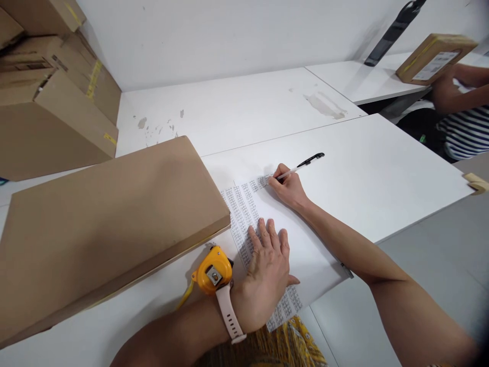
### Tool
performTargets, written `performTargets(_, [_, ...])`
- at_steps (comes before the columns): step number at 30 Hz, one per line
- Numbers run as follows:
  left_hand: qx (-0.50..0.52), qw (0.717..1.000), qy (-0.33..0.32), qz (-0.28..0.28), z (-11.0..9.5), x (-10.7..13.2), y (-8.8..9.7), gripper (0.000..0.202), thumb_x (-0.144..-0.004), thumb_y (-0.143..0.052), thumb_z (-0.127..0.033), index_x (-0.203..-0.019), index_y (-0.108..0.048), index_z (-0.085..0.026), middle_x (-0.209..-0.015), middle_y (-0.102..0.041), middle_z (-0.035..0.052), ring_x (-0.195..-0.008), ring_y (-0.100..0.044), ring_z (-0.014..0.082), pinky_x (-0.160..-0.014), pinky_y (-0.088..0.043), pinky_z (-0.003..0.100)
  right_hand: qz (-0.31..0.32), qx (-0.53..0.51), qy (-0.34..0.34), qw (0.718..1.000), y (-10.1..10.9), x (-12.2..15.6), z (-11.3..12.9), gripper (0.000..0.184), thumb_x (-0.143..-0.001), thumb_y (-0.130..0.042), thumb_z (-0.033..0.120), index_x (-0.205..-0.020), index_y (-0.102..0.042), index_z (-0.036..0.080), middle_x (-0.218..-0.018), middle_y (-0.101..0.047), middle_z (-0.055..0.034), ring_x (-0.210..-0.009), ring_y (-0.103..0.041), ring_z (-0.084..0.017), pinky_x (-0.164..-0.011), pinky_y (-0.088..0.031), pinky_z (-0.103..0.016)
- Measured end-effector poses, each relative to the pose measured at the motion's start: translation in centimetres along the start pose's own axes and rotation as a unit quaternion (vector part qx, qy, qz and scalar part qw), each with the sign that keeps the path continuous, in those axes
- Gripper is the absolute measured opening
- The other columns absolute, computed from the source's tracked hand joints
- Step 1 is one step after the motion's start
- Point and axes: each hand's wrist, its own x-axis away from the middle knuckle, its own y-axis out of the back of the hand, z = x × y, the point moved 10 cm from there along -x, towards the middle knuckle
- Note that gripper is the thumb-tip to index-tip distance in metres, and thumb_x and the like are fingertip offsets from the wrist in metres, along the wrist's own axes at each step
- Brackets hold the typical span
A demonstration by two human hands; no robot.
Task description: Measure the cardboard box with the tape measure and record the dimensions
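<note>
so the white desk has a big cardboard box on it, and the paper is just right of that. several columns of tiny handwriting are done down its left side, with more near the bottom edge. the part right of those looks blank, so i'd guess a good chunk is left, but can't tell what's under the palm. left hand is flat on the sheet, fingers spread. tape measure sits beside that wrist. right hand has its fingers pinched round a pen, up by the top rows.
</note>
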Motion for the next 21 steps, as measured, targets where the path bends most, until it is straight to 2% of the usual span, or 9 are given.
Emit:
performTargets(3, [-0.009,1.000,-0.002,-0.003,0.0,0.1,0.1,0.108,-0.074,-0.070,-0.075,-0.154,-0.042,-0.009,-0.155,-0.039,0.0300,-0.145,-0.034,0.0509,-0.112,-0.038,0.067,-0.054,-0.009,0.034,0.998,1.6,-0.1,0.7,0.023,-0.083,-0.062,0.028,-0.071,-0.043,0.024,-0.061,-0.041,0.0052,-0.056,-0.036,-0.012,-0.055,-0.030,-0.029])
performTargets(6, [-0.008,1.000,-0.008,-0.008,0.0,0.1,0.2,0.108,-0.075,-0.071,-0.074,-0.154,-0.042,-0.007,-0.155,-0.039,0.0313,-0.144,-0.035,0.0513,-0.112,-0.039,0.067,-0.085,0.042,0.128,0.987,3.6,-0.2,2.5,0.005,-0.090,-0.057,0.027,-0.086,-0.054,0.024,-0.072,-0.053,0.0008,-0.063,-0.046,-0.016,-0.060,-0.037,-0.031])
performTargets(7, [-0.006,1.000,-0.010,-0.009,0.0,0.1,0.2,0.107,-0.075,-0.071,-0.073,-0.154,-0.043,-0.006,-0.154,-0.039,0.0317,-0.144,-0.036,0.0514,-0.112,-0.039,0.066,-0.072,0.082,0.172,0.979,3.8,-0.2,3.2,0.005,-0.090,-0.054,0.024,-0.092,-0.059,0.024,-0.078,-0.057,-0.0020,-0.070,-0.050,-0.018,-0.064,-0.040,-0.033])
performTargets(9, [-0.004,1.000,-0.013,-0.011,0.1,0.2,0.4,0.104,-0.076,-0.072,-0.071,-0.153,-0.044,-0.006,-0.154,-0.040,0.0326,-0.143,-0.038,0.0513,-0.110,-0.041,0.066,-0.017,0.170,0.252,0.952,3.2,0.0,4.0,0.022,-0.089,-0.047,0.014,-0.099,-0.065,0.023,-0.089,-0.063,-0.0076,-0.084,-0.054,-0.023,-0.073,-0.044,-0.036])
performTargets(11, [0.000,1.000,-0.027,-0.013,0.1,0.6,0.8,0.099,-0.078,-0.072,-0.069,-0.150,-0.048,-0.006,-0.152,-0.042,0.0329,-0.142,-0.041,0.0499,-0.109,-0.044,0.064,0.047,0.244,0.297,0.922,2.0,0.2,3.7,0.034,-0.084,-0.044,0.006,-0.099,-0.070,0.022,-0.094,-0.066,-0.0105,-0.090,-0.054,-0.025,-0.077,-0.044,-0.038])
performTargets(14, [0.015,0.997,-0.062,-0.030,0.3,2.4,1.9,0.088,-0.079,-0.074,-0.064,-0.144,-0.056,-0.007,-0.148,-0.051,0.0305,-0.141,-0.045,0.0454,-0.108,-0.046,0.062,0.114,0.313,0.304,0.892,0.3,0.5,2.3,0.045,-0.079,-0.043,-0.001,-0.104,-0.074,0.022,-0.099,-0.069,-0.0114,-0.091,-0.054,-0.026,-0.079,-0.044,-0.039])
performTargets(17, [0.029,0.993,-0.057,-0.097,1.8,5.9,3.2,0.074,-0.083,-0.076,-0.054,-0.139,-0.059,-0.008,-0.148,-0.054,0.0263,-0.143,-0.045,0.0411,-0.112,-0.043,0.058,0.112,0.320,0.289,0.895,0.1,0.6,1.8,0.058,-0.077,-0.041,-0.003,-0.121,-0.070,0.021,-0.099,-0.071,-0.0102,-0.089,-0.056,-0.025,-0.077,-0.045,-0.038])
performTargets(19, [0.038,0.988,0.004,-0.152,4.1,8.7,3.3,0.064,-0.089,-0.072,-0.045,-0.140,-0.055,-0.010,-0.151,-0.051,0.0244,-0.143,-0.043,0.0402,-0.112,-0.043,0.058,0.079,0.295,0.276,0.912,1.0,0.3,2.0,0.064,-0.077,-0.039,-0.002,-0.132,-0.064,0.020,-0.097,-0.072,-0.0093,-0.090,-0.059,-0.024,-0.075,-0.047,-0.036])
performTargets(21, [0.053,0.974,0.094,-0.201,6.9,11.5,2.8,0.058,-0.094,-0.065,-0.038,-0.143,-0.049,-0.011,-0.152,-0.049,0.0248,-0.142,-0.044,0.0406,-0.110,-0.044,0.058,0.025,0.264,0.263,0.928,2.7,-0.1,2.7,0.064,-0.076,-0.039,-0.001,-0.132,-0.063,0.019,-0.098,-0.072,-0.0094,-0.091,-0.062,-0.024,-0.074,-0.049,-0.036])
